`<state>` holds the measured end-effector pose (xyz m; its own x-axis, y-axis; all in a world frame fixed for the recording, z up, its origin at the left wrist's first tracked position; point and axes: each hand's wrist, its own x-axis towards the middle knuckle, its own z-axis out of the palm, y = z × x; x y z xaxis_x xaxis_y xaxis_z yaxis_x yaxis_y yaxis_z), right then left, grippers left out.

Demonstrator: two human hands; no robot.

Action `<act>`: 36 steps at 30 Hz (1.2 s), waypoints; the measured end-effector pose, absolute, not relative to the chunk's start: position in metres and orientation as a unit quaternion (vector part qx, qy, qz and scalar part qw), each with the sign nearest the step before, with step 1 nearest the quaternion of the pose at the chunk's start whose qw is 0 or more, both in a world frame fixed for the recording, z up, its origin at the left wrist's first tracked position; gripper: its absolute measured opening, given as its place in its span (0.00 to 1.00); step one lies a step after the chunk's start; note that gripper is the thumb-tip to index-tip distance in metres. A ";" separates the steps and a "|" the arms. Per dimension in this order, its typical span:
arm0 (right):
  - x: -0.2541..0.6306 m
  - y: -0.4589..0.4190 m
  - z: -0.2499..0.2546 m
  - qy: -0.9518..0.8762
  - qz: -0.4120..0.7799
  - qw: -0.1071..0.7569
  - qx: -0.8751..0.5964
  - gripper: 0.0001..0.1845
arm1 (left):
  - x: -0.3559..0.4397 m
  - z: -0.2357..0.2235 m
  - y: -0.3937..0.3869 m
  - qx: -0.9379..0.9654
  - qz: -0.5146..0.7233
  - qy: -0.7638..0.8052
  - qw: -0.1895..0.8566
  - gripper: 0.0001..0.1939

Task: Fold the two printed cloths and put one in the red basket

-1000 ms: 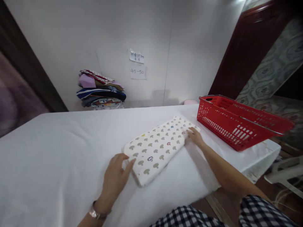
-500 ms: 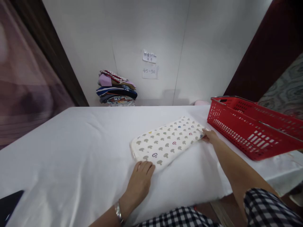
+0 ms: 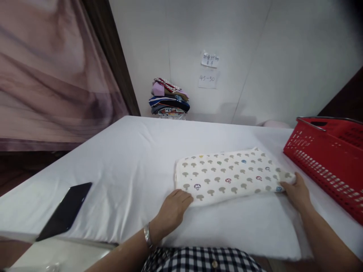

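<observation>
A folded white cloth with a small mushroom print (image 3: 229,175) lies flat on the white-covered table (image 3: 127,158). My left hand (image 3: 174,209) rests at its near left corner, fingers curled under the edge of the fold. My right hand (image 3: 296,190) grips the near right corner, thumb on top and fingers tucked beneath. Both forearms reach in from the bottom of the view, and a metal bracelet sits on my left wrist.
A red plastic basket (image 3: 329,158) stands on the table at the right. A black phone (image 3: 65,210) lies near the table's left front edge. A stack of folded clothes (image 3: 168,99) sits against the far wall under two paper notes (image 3: 209,70). A pinkish curtain hangs at left.
The view has swung left, bringing the phone into sight. The cloth has turned to lie roughly parallel to the table's front edge, with both hands staying at its near corners.
</observation>
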<state>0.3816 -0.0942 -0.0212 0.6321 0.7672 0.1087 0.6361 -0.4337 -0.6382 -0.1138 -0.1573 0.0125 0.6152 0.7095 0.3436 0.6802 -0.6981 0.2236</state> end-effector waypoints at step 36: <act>0.149 -0.039 0.015 -0.780 0.108 0.025 -0.616 0.35 | -0.076 0.011 -0.039 0.794 0.133 0.593 -0.016 0.29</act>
<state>0.1490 -0.0388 0.0148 -0.2394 0.9664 -0.0937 0.9555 0.2174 -0.1994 -0.0760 -0.0392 0.0114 0.2624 0.9371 0.2301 0.9459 -0.2970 0.1310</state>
